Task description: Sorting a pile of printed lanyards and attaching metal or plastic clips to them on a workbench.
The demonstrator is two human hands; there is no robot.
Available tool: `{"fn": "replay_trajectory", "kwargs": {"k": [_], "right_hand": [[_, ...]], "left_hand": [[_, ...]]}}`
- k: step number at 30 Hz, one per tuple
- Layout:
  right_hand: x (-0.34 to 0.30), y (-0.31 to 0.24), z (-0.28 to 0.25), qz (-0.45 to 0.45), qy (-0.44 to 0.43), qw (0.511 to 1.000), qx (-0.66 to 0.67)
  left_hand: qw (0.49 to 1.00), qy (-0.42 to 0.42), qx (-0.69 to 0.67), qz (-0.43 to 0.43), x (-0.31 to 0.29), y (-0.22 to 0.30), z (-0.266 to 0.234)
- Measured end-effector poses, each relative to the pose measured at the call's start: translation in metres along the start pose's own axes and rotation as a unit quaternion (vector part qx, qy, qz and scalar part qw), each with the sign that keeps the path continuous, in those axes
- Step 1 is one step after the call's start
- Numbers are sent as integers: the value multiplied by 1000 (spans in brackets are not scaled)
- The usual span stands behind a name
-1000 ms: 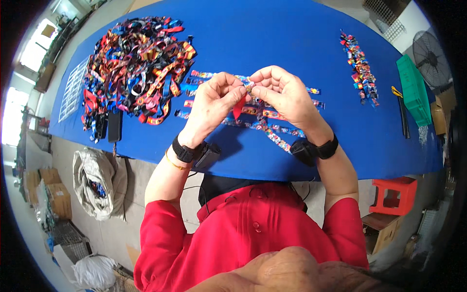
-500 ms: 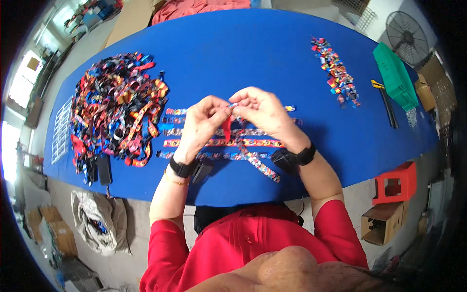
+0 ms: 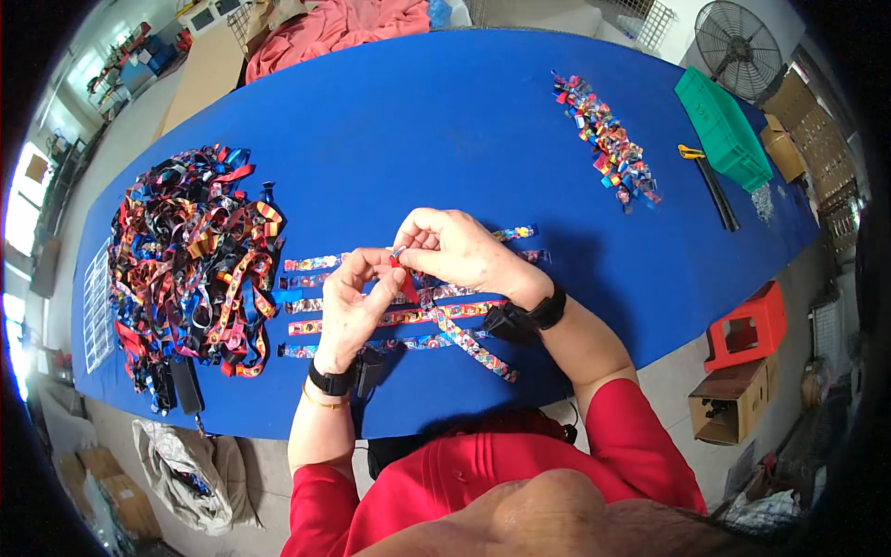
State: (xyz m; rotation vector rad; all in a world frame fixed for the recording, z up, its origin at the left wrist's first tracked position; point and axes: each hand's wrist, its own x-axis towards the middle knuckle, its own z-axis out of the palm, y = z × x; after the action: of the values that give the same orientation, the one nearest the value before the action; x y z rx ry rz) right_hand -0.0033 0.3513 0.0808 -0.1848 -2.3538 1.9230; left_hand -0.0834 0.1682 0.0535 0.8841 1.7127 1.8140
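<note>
- Left hand (image 3: 357,302), right hand (image 3: 453,252): fingertips pinched on small patterned strap (image 3: 399,252); red piece (image 3: 409,288) hangs below.
- Strap position: between hands, above laid straps (image 3: 401,317) on table (image 3: 418,121).
- Slip risk: small pinch area. Fingers hide strap detail.
- Disarray risk: block (image 3: 510,322) at right wrist could drag strap ends; contact cannot be told.
- Snag risk: diagonal strap (image 3: 475,349) crosses row; link to held strap unclear.

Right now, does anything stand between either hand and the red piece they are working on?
Nothing visible does: the left hand and right hand pinch together where the red piece hangs. The patterned straps lie on the blue table below, not between.
</note>
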Motion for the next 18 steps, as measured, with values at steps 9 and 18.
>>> {"fn": "replay_trajectory", "kwargs": {"k": [9,18], "right_hand": [[-1,-12,6,10,6,998,-58],[-3,-14,4,-24,10,996,-90]], "left_hand": [[999,25,-28,-18,-4,-13,-9],[998,0,-55,-31,-2,-17,-17]]}}
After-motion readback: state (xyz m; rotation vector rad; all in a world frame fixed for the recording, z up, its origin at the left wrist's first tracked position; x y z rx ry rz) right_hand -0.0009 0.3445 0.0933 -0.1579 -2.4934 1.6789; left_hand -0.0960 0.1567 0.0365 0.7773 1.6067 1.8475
